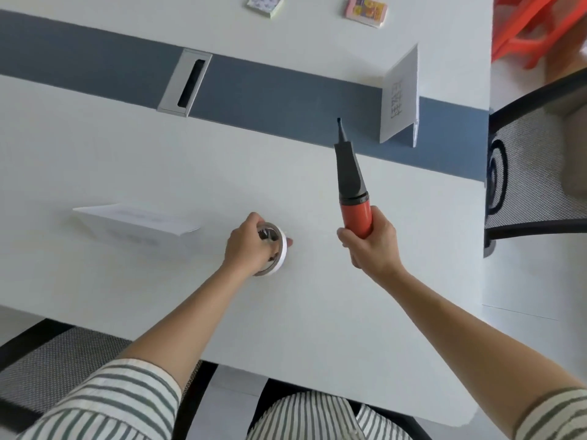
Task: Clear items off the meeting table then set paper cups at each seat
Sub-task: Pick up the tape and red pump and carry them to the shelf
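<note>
Orange-and-black pump [352,185] gripped upright in right hand [371,246]

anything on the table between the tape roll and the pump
Nothing. In the head view, the table is bare between the tape roll under the left hand and the pump held by the right hand.

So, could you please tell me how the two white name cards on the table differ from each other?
The near name card, left of the left hand, lies low on the white part of the table, its print faint. The far name card, beyond the pump in the right hand, stands taller on the blue stripe with clearer dark print. Both are white folded cards.
</note>
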`<action>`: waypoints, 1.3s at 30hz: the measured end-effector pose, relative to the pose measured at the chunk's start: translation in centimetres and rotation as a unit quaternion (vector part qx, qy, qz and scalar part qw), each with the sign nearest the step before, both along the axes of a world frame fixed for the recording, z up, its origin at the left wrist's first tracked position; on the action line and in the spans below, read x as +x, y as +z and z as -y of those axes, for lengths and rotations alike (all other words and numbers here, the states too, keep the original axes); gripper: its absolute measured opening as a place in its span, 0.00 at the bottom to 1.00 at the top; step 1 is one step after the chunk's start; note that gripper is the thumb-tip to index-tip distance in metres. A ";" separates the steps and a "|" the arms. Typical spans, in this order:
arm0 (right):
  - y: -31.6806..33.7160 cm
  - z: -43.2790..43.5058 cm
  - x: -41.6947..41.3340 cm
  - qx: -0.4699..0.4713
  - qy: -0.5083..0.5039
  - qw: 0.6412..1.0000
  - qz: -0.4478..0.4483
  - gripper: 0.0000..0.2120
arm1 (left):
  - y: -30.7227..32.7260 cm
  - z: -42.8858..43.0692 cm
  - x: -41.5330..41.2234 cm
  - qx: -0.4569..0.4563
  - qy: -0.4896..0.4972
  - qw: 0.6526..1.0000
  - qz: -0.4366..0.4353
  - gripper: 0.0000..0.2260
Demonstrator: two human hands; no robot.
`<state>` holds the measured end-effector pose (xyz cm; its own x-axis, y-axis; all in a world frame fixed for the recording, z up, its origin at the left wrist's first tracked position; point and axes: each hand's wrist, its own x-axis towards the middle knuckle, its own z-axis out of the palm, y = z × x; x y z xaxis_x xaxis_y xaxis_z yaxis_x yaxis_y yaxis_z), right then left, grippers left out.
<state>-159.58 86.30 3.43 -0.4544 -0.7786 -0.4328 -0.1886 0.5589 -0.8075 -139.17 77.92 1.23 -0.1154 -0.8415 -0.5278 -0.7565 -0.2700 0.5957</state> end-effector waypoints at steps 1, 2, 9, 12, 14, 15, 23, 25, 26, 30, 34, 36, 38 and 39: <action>0.9 -0.8 0.0 -0.005 0.002 1.000 0.018 0.13 | 0.9 -0.7 0.2 0.016 0.006 0.999 -0.029 0.17; 1.7 -1.6 -0.1 -0.008 0.006 0.999 0.031 0.12 | 1.8 -1.4 0.5 0.030 0.007 0.998 -0.057 0.14; 6.8 -8.9 0.1 -0.059 0.059 0.995 0.062 0.10 | 8.9 -10.3 1.8 0.079 0.064 0.973 -0.205 0.11; 7.8 -12.6 0.0 -0.070 0.101 0.990 0.074 0.10 | 10.4 -15.9 2.4 0.038 0.145 0.968 -0.202 0.11; 8.1 -15.3 -0.1 -0.064 0.139 0.985 0.084 0.09 | 11.0 -20.4 2.8 0.028 0.201 0.957 -0.207 0.12; 8.1 -16.7 0.0 -0.059 0.157 0.982 0.088 0.09 | 11.1 -22.7 3.1 0.032 0.231 0.947 -0.219 0.13; 7.5 -24.1 2.9 -0.026 0.316 0.945 0.079 0.09 | 12.9 -39.3 8.0 -0.007 0.454 0.874 -0.171 0.09; 7.5 -24.9 5.1 -0.026 0.360 0.929 0.080 0.09 | 13.2 -42.5 10.0 -0.013 0.525 0.831 -0.182 0.09; 7.6 -25.2 6.6 -0.027 0.382 0.920 0.079 0.09 | 13.3 -44.0 11.1 -0.019 0.568 0.799 -0.199 0.09; 8.0 -26.6 13.6 -0.035 0.463 0.883 0.073 0.10 | 14.0 -50.4 16.1 -0.070 0.620 0.754 -0.206 0.10; 8.1 -28.3 22.7 -0.049 0.514 0.853 0.076 0.11 | 14.6 -55.6 22.4 -0.091 0.662 0.711 -0.217 0.13; 8.1 -29.6 27.9 -0.046 0.530 0.843 0.080 0.12 | 14.8 -58.0 26.4 -0.101 0.682 0.692 -0.214 0.11; 8.3 -30.9 33.4 -0.047 0.542 0.834 0.092 0.13 | 15.0 -60.3 30.9 -0.114 0.700 0.675 -0.204 0.11; 8.6 -31.5 36.2 -0.048 0.550 0.828 0.097 0.13 | 15.0 -61.2 33.2 -0.122 0.708 0.668 -0.194 0.10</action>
<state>-123.38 117.82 12.01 0.6224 -0.7109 -0.3274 -0.4030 0.0675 -0.9127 -106.00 139.15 16.25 0.7989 -0.3078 -0.5167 0.3778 -0.4117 0.8293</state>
